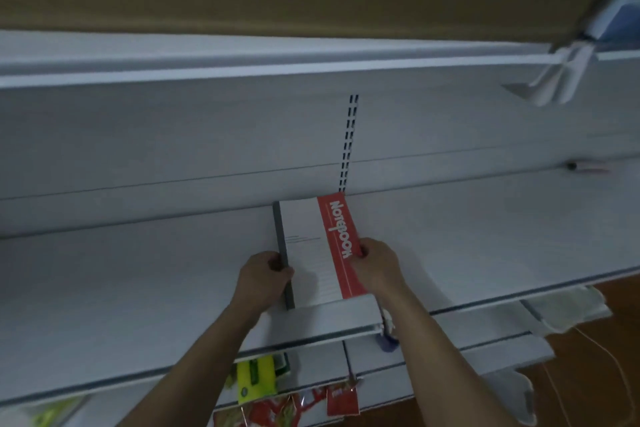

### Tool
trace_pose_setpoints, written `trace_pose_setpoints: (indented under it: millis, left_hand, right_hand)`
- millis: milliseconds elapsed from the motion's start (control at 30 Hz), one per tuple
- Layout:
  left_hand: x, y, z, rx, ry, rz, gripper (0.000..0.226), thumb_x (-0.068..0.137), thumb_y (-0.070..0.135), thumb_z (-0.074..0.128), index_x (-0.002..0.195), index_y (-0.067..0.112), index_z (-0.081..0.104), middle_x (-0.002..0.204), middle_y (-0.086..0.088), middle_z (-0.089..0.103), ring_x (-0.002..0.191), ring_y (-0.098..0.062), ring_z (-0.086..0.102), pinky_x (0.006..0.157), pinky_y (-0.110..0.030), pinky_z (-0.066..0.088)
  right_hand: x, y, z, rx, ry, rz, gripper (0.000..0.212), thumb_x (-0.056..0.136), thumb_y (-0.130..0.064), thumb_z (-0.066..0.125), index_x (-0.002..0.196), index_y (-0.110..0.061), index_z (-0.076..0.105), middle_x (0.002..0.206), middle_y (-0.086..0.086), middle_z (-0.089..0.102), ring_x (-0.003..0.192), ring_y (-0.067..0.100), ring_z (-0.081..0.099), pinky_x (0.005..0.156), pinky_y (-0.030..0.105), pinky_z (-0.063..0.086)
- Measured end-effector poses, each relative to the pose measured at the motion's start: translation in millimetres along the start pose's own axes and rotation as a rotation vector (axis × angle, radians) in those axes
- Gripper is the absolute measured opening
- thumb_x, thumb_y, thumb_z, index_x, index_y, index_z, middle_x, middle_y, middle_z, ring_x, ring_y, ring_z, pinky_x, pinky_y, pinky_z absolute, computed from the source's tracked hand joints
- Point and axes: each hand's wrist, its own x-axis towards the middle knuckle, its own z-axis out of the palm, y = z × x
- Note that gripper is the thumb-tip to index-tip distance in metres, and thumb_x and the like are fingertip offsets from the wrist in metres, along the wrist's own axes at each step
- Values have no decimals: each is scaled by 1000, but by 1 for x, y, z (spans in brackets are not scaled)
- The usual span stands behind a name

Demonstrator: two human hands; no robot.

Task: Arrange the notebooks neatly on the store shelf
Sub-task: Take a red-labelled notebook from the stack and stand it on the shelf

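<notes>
Notebook (311, 246), white with a red band, lies flat on the white shelf (138, 270); fingers of the left hand (265, 276) curl round its dark spine, those of the right hand (377, 265) clasp its red edge.

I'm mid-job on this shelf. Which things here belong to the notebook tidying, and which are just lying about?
Job:
- notebook, gripped at both side edges
- left hand
- right hand
- shelf

Lying about:
- yellow-green packet, lower shelf
- red packets, lower shelf
- white plastic, lower right
</notes>
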Motion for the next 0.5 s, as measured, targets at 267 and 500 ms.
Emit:
trace_pose_setpoints:
  millis: [267, 500]
  left_hand:
    - [10, 1, 15, 107, 120, -37, 18, 91, 11, 55, 86, -4, 64, 91, -21, 64, 78, -26, 59, 60, -20, 41]
    - [9, 6, 18, 162, 141, 17, 19, 95, 11, 51, 93, -2, 65, 91, -14, 65, 77, -22, 57, 65, -20, 39]
  right_hand:
    - [33, 8, 9, -166, -62, -20, 22, 91, -20, 49, 97, -12, 67, 95, 9, 67, 77, 22, 64, 66, 26, 50]
    - [35, -1, 8, -235, -30, -59, 22, 91, -19, 51, 103, -7, 65, 100, 13, 65, 86, 25, 63, 75, 31, 53]
